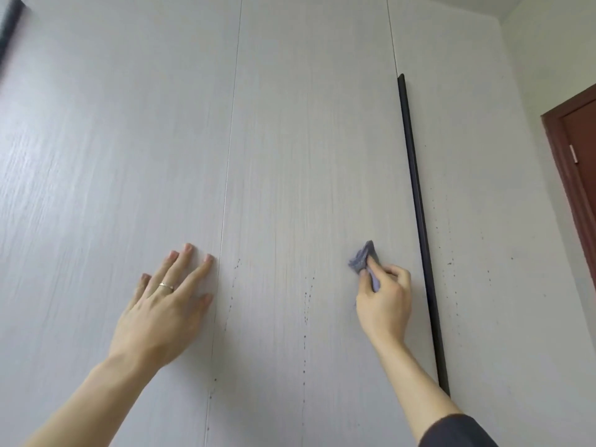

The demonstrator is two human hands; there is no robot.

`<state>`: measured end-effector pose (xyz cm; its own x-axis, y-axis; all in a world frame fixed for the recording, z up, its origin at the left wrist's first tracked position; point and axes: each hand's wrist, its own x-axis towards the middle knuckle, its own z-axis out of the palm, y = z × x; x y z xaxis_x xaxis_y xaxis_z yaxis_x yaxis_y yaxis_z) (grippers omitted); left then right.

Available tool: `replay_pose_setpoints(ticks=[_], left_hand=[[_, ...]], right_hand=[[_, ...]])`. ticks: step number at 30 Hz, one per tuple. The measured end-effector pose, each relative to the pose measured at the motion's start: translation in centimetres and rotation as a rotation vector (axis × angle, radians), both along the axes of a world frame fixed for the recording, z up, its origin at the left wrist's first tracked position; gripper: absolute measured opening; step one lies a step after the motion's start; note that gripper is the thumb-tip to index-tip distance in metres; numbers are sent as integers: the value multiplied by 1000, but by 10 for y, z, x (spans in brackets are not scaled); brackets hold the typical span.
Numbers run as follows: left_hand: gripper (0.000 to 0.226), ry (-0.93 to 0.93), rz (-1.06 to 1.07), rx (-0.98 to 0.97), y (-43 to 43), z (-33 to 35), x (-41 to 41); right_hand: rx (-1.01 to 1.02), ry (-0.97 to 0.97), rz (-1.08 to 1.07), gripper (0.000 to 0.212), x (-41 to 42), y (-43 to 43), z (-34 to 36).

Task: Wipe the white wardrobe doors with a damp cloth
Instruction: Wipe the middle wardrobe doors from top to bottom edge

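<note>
White wood-grain wardrobe doors fill the view: a left door (113, 156), a middle door (309, 140) and a right door (477, 221). My left hand (164, 304) lies flat with fingers spread on the left door, beside the seam. My right hand (385, 301) grips a small crumpled blue-grey cloth (362, 258) and presses it against the middle door, left of a long black vertical handle (419, 221). Dark specks run in vertical lines down the middle door (304, 317) and dot the right door.
A dark red-brown room door (577, 162) stands at the right edge beside a white wall. The ceiling shows at the top right. Another dark strip (9, 24) sits at the top left corner.
</note>
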<state>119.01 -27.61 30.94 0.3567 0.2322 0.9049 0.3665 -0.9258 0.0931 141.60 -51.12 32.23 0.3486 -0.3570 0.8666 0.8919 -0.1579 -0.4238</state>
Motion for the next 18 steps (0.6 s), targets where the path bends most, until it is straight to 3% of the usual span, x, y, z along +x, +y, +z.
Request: replay_pose_setpoints(ticks=[2,5,7,9,11,14,18], left_hand=[[63,32,17,14,3,-6,-5],[58,39,11,22,7,-27,-10],[62,58,9,33,8,-31,-12],[66,70,17,54,7,-28,-14],[67,62,28,64,7,-28,-17],[66,39,36,57,12,-35,-14],[62,27,24,61,16,-37,-10]], right_hand=[[-24,-91,-28,34,-18,26,-13],[-316,-431,-81,36,-44,64,-61],[-420,-552,-112,35,-47,64,-57],[-369,-526,-168,35,-39,55,-24],[-217,-364,-202,36,-33,48,17],[-93,-158,-91,36,-40,63,37],[-233,-405,-137,41,-61,98,-48]])
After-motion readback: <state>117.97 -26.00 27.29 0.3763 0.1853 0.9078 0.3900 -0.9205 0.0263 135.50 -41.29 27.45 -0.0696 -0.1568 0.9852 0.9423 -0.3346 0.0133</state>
